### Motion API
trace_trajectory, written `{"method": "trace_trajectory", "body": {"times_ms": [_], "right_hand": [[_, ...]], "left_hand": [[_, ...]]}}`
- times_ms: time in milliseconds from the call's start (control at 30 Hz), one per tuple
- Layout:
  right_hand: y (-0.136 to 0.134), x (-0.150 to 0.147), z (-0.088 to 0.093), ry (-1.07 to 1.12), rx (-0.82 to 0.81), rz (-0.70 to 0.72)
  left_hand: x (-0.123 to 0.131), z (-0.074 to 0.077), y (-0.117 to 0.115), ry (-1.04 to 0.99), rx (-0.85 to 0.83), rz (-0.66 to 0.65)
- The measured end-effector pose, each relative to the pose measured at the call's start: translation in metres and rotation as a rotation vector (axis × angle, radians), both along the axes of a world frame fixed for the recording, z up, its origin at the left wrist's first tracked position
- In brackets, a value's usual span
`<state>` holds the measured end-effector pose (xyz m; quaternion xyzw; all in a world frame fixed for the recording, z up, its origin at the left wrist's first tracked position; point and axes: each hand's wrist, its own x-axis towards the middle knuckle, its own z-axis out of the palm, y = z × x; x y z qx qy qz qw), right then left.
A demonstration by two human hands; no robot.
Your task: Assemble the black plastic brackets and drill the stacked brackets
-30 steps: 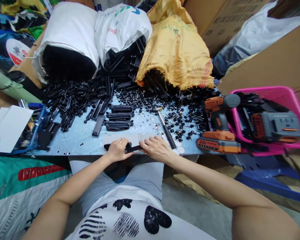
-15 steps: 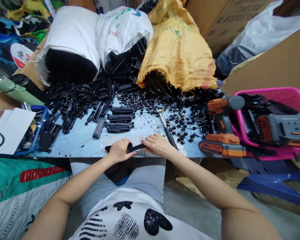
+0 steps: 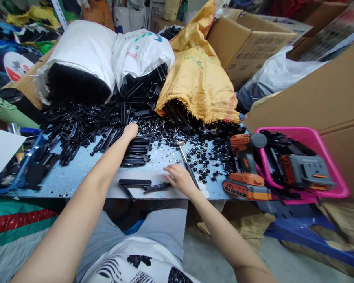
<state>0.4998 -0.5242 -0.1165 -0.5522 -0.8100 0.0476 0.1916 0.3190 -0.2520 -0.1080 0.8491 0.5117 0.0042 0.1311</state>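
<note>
My left hand (image 3: pixel 131 130) reaches to the far side of the bench, by the heap of small black plastic parts (image 3: pixel 82 122); its fingers are hidden. Just nearer to me lies a stack of long black plastic pieces (image 3: pixel 137 149). My right hand (image 3: pixel 178 179) is open over the front of the bench, fingers stretched toward the right end of a jointed black plastic piece (image 3: pixel 157 188); whether it touches cannot be made out. Left of that lies a flat black plastic bar (image 3: pixel 135 182) with a short arm slanting down. A hammer (image 3: pixel 188 163) rests beyond my right hand.
Black parts spill from two white sacks (image 3: pixel 79 43) and a yellow sack (image 3: pixel 199 82). Black-headed pins (image 3: pixel 209 153) are scattered over the blue bench top. On the right, an orange cordless drill (image 3: pixel 247 167) stands beside a pink basket (image 3: pixel 332 165) with another battery tool in it.
My left hand has let go of the black piece and moved forward to the heap. My right hand has loosened, its fingers now spread. The view has tilted up slightly.
</note>
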Motion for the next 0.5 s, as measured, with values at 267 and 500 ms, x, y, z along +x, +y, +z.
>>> {"method": "trace_trajectory", "body": {"times_ms": [267,500], "right_hand": [[0.131,-0.001,-0.023,-0.093,-0.132,-0.438],[0.107,-0.005,-0.026,0.169,-0.116,-0.389]], "left_hand": [[-0.029,0.025,-0.038,-0.200,0.135,-0.002],[-0.140,0.039,-0.160,-0.401,0.154,-0.152]]}}
